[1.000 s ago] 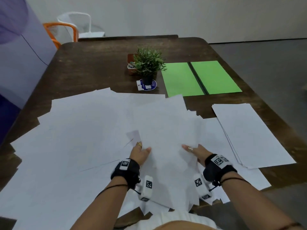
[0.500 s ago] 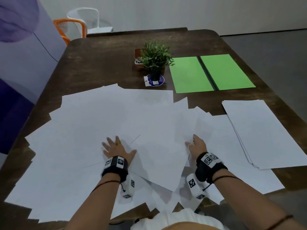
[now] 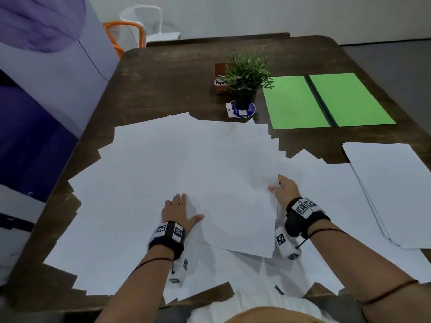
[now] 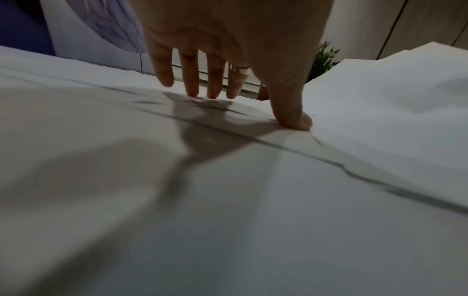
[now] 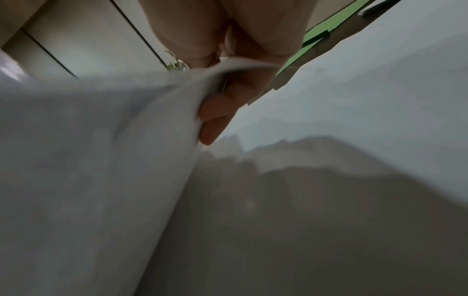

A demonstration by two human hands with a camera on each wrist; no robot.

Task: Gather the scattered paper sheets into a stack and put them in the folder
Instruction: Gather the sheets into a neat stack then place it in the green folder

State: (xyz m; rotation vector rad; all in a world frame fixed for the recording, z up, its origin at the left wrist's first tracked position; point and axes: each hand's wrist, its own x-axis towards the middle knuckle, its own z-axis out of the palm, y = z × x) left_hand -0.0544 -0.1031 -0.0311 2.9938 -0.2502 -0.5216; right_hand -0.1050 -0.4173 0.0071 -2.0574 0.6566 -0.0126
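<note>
Loose white paper sheets (image 3: 163, 173) lie fanned over the near half of the brown table. My left hand (image 3: 184, 207) lies flat on them with straight fingers (image 4: 190, 80), its thumb against the left edge of the top sheet (image 3: 233, 210). At that sheet's right edge, my right hand (image 3: 278, 188) has its fingers (image 5: 215, 118) curled under the raised edge (image 5: 177, 96), thumb on top. The green folder (image 3: 326, 101) lies open at the far right. A squared stack of sheets (image 3: 391, 190) sits at the right edge.
A small potted plant (image 3: 246, 78) on a blue coaster stands just left of the folder, with a brown box (image 3: 219, 75) behind it. A purple panel (image 3: 42, 89) borders the table's left side. Chairs (image 3: 130, 31) stand beyond the far left corner.
Half a second ago both hands lay flat on the sheets. Now the right hand has curled round the top sheet's right edge and raised it; the left hand stays flat.
</note>
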